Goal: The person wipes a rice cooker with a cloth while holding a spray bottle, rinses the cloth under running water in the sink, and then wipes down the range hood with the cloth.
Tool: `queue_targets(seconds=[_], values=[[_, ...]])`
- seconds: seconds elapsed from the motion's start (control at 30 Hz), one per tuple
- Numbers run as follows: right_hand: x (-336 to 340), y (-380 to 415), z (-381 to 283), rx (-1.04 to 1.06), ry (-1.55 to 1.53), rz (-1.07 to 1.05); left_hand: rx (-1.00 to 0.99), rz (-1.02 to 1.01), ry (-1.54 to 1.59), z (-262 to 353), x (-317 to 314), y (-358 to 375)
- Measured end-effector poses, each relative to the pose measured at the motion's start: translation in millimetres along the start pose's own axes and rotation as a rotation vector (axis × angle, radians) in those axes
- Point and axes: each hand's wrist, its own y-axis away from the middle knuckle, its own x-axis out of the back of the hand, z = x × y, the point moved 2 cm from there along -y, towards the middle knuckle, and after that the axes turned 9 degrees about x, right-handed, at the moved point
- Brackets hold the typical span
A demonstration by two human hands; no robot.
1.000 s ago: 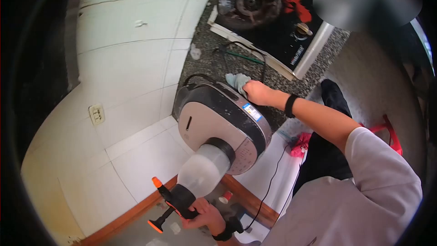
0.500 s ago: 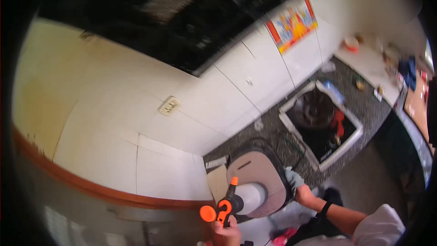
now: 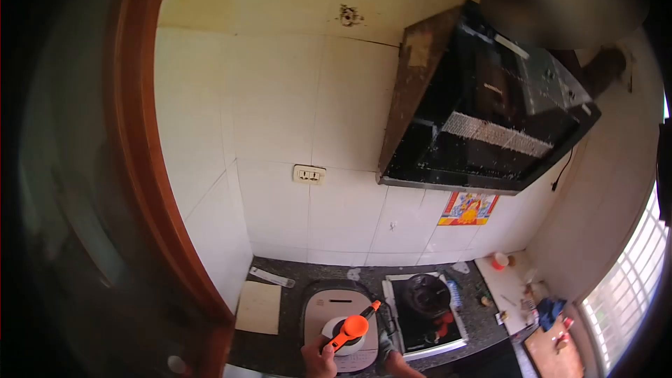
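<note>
My left hand (image 3: 320, 361) is closed around a spray bottle (image 3: 355, 326) with an orange-and-black trigger head. Its white body shows partly below the head, and its orange nozzle points up and to the right. Under the bottle, on the counter, sits a rounded appliance (image 3: 316, 308) with a beige top and a black rim. Beside that appliance's right edge is my right hand (image 3: 402, 367), with a greyish cloth (image 3: 384, 351) in it. The lower frame edge cuts off both forearms.
On the right, a cooktop (image 3: 409, 336) with a white edge carries a dark pan (image 3: 428, 294). A beige board (image 3: 259, 308) lies to the left. A black range hood (image 3: 483, 119) juts from the wall above. The wall bears a socket (image 3: 309, 174) and a colourful poster (image 3: 468, 209).
My view has tilted up and levelled, bringing the whole range hood into sight and the counter lower in frame. Both hands keep hold of the spray bottle and cloth.
</note>
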Motion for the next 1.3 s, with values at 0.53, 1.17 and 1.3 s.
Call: queue_targets(seconds=[0.53,1.17,1.3], values=[[27,-77,-49,0.262,-0.187,0.171,0.030,-0.155,-0.303,11,-1,-13],[16,-51,-15,0.179,-0.082,0.058,0.009,-0.106,-0.185,15,3,-14],[36,-20,-54,0.251,-0.067,-0.008,-0.037,-0.116,-0.201,7,5,-11]])
